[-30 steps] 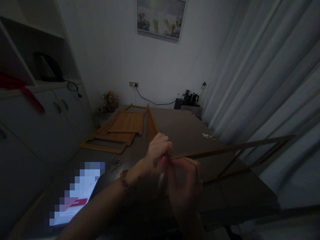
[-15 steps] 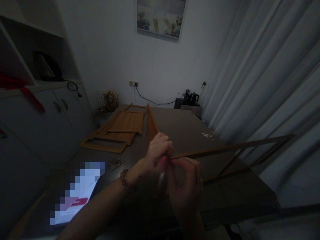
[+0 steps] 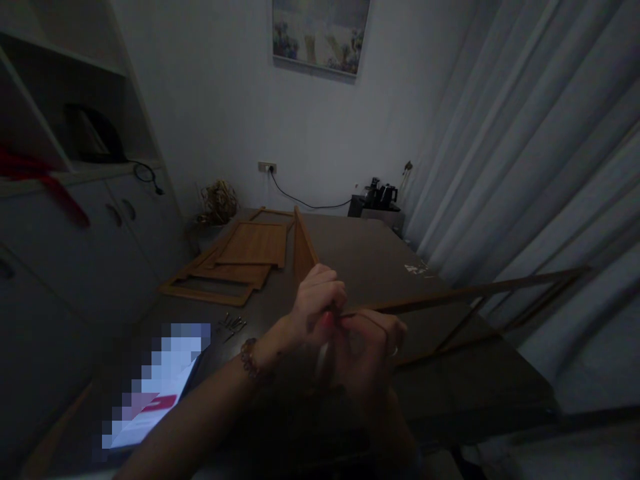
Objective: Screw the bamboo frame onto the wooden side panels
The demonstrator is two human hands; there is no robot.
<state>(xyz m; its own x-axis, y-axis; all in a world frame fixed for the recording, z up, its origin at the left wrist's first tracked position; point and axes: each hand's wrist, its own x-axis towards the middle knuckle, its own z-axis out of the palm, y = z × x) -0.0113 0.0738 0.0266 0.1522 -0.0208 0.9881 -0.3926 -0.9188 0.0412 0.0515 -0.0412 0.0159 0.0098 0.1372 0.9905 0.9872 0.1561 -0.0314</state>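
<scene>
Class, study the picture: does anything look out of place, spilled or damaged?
Small pale scraps lie scattered on the table, at right, like litter, though too small to identify. A red strip hangs untidily over the cabinet edge. No clear damage shows on the wooden panels.

We face a plain pale wall (image 3: 210,100) in dim light, where a framed picture (image 3: 320,40) hangs above a wall socket (image 3: 267,167). A black cable (image 3: 310,203) trails rightward from it. On our left rise open shelves (image 3: 45,87) over pale cabinet doors (image 3: 55,267) with curved handles; a red cloth (image 3: 55,190) droops over their edge. Long, pale curtains (image 3: 525,147) fall in folds on our right, beside the broad, brownish table (image 3: 350,237).
</scene>
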